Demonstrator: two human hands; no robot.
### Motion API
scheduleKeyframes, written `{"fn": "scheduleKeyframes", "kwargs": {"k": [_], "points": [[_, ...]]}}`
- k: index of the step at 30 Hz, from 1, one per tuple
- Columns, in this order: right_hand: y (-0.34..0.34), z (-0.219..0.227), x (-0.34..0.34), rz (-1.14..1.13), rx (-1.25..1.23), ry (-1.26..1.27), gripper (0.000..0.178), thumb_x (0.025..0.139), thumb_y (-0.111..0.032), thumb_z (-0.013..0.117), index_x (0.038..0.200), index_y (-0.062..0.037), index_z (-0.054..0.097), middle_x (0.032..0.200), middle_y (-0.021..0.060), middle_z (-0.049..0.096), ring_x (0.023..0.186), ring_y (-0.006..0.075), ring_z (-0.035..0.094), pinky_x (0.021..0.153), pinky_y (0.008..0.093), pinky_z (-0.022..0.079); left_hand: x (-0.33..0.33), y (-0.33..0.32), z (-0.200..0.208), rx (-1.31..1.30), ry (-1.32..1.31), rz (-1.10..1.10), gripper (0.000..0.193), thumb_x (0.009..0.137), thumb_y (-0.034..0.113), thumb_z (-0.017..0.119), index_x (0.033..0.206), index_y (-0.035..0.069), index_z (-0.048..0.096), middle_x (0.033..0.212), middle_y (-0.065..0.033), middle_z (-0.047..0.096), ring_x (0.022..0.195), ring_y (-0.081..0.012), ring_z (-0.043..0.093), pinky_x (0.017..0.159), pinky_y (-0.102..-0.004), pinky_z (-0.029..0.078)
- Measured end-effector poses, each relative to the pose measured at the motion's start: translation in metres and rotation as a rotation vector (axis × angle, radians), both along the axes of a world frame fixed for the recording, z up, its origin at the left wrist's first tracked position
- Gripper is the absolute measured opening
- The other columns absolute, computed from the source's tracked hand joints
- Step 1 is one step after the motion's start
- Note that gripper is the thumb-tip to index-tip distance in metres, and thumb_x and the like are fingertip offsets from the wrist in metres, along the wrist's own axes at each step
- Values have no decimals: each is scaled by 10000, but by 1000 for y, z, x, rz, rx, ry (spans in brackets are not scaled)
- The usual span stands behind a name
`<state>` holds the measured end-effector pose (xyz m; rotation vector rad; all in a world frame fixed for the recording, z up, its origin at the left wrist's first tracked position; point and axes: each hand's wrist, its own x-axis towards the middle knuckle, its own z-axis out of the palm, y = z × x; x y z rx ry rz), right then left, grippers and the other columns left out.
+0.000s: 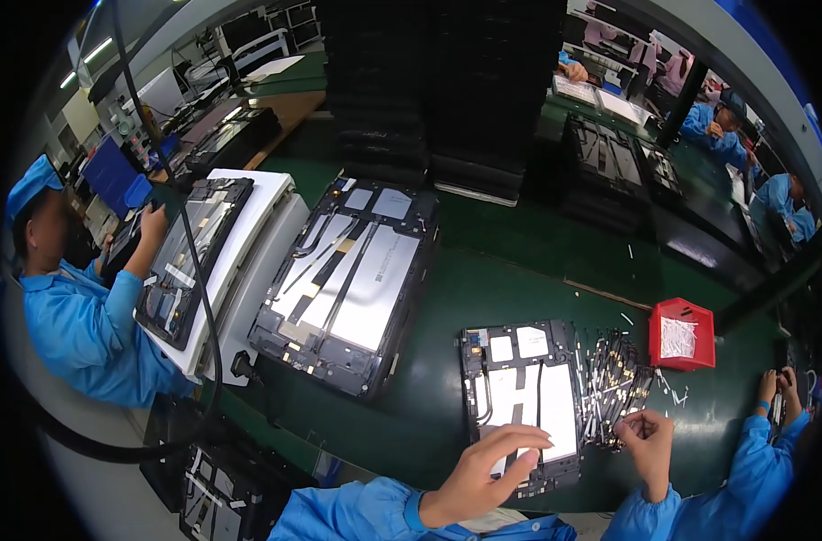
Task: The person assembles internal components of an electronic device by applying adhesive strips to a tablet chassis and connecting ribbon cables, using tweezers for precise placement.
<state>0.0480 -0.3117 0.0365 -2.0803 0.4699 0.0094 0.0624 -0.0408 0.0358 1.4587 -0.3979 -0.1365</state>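
My left hand (485,473) hovers palm down over the near end of an opened tablet (560,406). Its fingers are stretched and the thumb stands apart, with nothing seen between them. Inside the tablet show silver battery areas, black strips and a dark frame. To its right lies a pile of thin flex cables (616,383), black with small gold and white ends. My right hand (647,446) is at the pile's near right edge, fingers curled and thumb against the fingertips. Whatever lies in that pinch is too small to make out.
A red bin (683,359) of white strips stands beyond the cables, with loose strips nearby. Stacked opened tablets (348,288) are on the left. Tall black stacks (483,99) rise at the back. A black cable (203,298) hangs at left. Co-workers in blue sit on both sides.
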Motion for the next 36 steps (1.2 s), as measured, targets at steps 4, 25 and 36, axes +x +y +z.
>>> {"fn": "scheduleKeyframes", "kwargs": {"k": [4, 25, 36], "points": [[-2, 0, -3, -114, 88, -173, 72, 761, 12, 677, 762, -9, 607, 580, -56, 463, 514, 6, 380, 463, 176, 265, -7, -5, -3, -9, 47, -116, 212, 910, 104, 533, 1099, 30, 591, 1059, -108, 602, 990, -217, 567, 867, -327, 433], [100, 25, -49, 315, 551, -83, 82, 751, 10, 689, 813, 35, 643, 751, 133, 665, 560, 80, 558, 495, 217, 419, -49, 23, 0, 25, 454, -313, 165, 918, 131, 554, 886, 2, 652, 760, -22, 661, 658, -68, 588, 560, -194, 449], [114, 6, -46, 387, 482, -215, 54, 760, 11, 692, 802, 15, 658, 693, 51, 624, 549, 66, 507, 462, 207, 360, -68, 29, -12, -14, 452, -273, 211, 929, 162, 533, 1054, 3, 592, 833, -85, 617, 662, -119, 557, 648, -236, 454]]}}
